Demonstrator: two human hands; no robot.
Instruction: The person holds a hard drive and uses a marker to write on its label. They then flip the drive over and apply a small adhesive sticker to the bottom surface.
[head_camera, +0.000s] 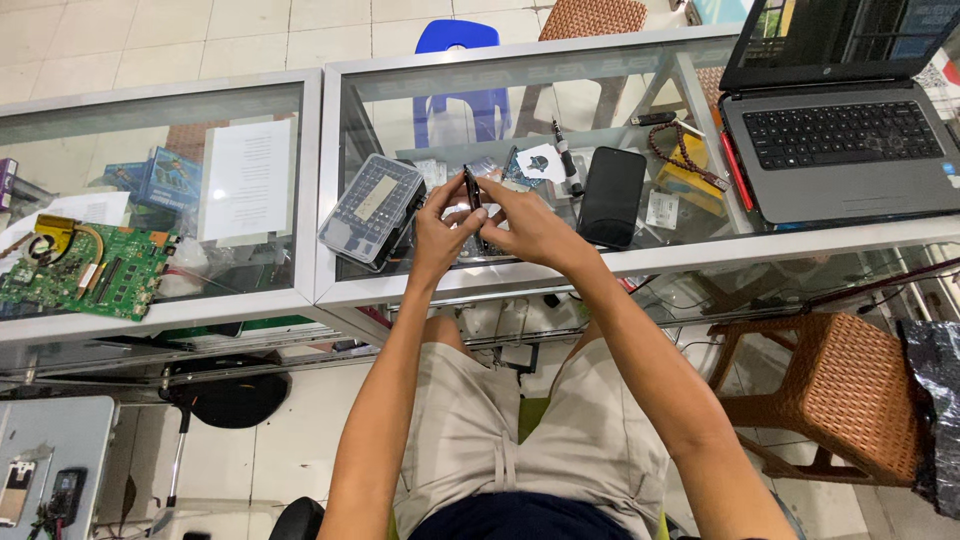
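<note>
Both hands meet over the glass counter (640, 262), pinching a thin dark phone (471, 188) held on edge: left hand (440, 235) grips its lower side, right hand (530, 225) its upper edge. It looks like prying or inspecting, though the view is unclear. Next calls for steady fingertip pressure along the seam.

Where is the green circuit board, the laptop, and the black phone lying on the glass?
green circuit board (85, 275), head view, middle of the board's green face.
laptop (840, 135), head view, centre of its black keyboard.
black phone (612, 195), head view, middle of its dark flat back.
</note>
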